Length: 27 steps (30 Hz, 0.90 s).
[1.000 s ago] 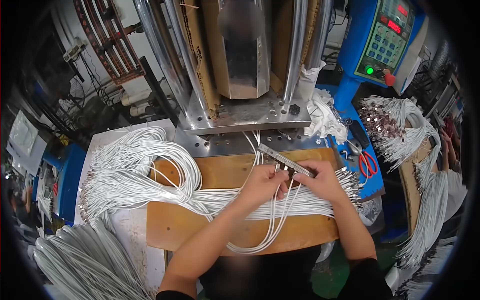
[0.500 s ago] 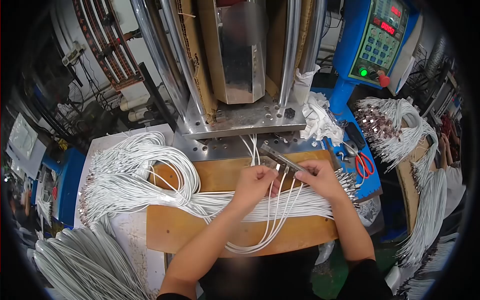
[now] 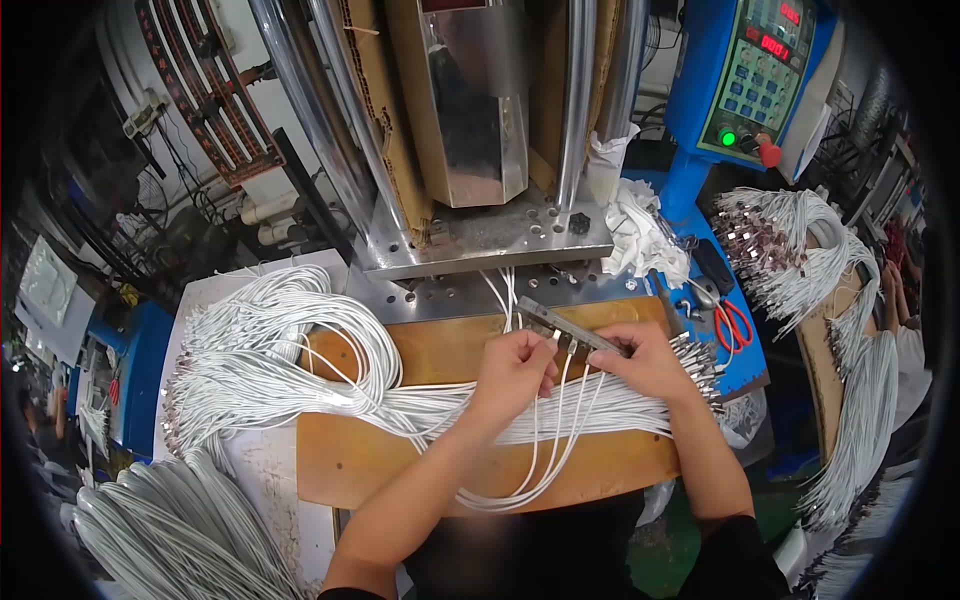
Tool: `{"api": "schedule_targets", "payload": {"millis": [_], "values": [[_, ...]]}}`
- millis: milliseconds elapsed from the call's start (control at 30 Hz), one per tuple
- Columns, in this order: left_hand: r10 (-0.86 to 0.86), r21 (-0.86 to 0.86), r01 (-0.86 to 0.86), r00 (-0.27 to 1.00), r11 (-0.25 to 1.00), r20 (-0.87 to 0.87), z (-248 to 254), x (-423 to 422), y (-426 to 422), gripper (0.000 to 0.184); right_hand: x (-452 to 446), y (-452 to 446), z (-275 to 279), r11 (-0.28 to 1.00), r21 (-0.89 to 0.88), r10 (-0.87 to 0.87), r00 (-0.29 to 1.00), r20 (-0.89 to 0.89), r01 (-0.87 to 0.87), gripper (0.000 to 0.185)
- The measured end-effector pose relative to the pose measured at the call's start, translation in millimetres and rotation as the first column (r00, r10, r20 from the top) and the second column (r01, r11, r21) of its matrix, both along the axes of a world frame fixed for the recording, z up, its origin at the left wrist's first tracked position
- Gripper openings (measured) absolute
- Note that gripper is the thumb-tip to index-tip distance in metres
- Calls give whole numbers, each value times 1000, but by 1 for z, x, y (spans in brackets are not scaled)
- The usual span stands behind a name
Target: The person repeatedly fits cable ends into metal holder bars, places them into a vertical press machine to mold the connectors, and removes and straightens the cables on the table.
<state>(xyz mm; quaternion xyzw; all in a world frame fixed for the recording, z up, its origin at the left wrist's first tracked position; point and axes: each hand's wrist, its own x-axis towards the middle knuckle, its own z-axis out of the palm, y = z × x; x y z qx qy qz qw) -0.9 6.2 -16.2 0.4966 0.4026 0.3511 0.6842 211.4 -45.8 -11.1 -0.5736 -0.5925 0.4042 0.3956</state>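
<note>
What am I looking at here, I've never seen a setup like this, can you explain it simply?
There is no robot here: these are a person's two bare hands, seen from one camera worn on the head, looking forward and down.

The left hand pinches a white cable near its end, beside a slim metal bar. The right hand grips that bar's near end.

Beneath them, a thick bundle of white cables lies across a brown board. Behind stands a machine with shiny upright columns, perhaps a press. To its right is a blue control box with buttons and a green light.
</note>
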Motion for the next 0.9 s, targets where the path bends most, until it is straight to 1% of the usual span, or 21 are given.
{"api": "schedule_targets", "payload": {"millis": [67,100,167,233,267,300,333,367,400,433,467,500,533,600,633,700,733,767,833,867,900], "values": [[4,7,-4,1000,1000,-14,-3,1,0,15,-3,1,6,988,149,13,991,133,-33,26],[10,14,-10,999,1000,-32,-5,1,0,15,-4,2,8,987,156,17,991,134,-38,26],[24,27,-23,998,999,-53,-7,1,1,15,-5,1,9,994,103,14,990,139,-28,29],[-35,-13,35,998,999,-43,-5,3,6,16,-1,2,12,995,96,16,989,150,-31,31],[-65,-31,64,997,997,-36,-3,2,8,16,5,3,12,996,69,34,977,209,-49,31],[-58,-17,57,998,998,-34,5,-1,7,16,11,6,11,997,40,53,963,266,-66,32],[-64,151,75,995,986,-79,17,-7,3,18,12,10,13,997,6,75,944,321,-81,33],[-64,305,100,990,947,-127,25,-12,-1,20,11,11,19,996,6,82,943,322,-88,33],[-60,441,134,982,888,-176,27,-18,-4,23,8,8,32,987,83,83,888,453,-135,28],[-63,429,136,982,893,-178,25,-28,3,23,6,5,45,971,148,70,816,573,-187,24],[-86,353,126,988,927,-127,24,-42,20,23,4,7,53,948,206,40,731,681,-244,21],[-101,278,117,992,954,-72,22,-47,38,24,-1,17,55,950,199,42,731,681,-239,21],[-99,275,114,993,955,-68,19,-44,57,24,-8,34,58,953,236,-18,740,672,-191,21],[75,20,-76,997,997,26,8,-45,91,27,-12,77,51,935,331,-131,743,656,-127,24],[83,23,-84,996,996,28,0,-43,95,27,-12,109,36,914,391,-190,738,648,-108,25],[-76,13,75,984,997,161,-19,-27,97,25,-5,172,-2,797,590,-372,665,648,-130,29],[-152,13,153,962,988,228,-21,-23,99,24,-4,192,0,796,589,-365,666,651,-139,29],[-143,6,145,962,989,232,-24,-23,102,24,-2,208,-1,873,469,-287,634,718,-136,28],[-118,-124,154,959,980,258,-8,-24,94,23,2,223,-22,939,317,-178,600,780,-134,30],[-102,-186,157,957,970,272,-3,-25,92,22,3,227,-33,938,341,-168,784,598,-60,32],[-88,-193,146,957,970,278,-2,-26,91,22,6,233,-44,938,347,-157,914,374,19,34]]}}
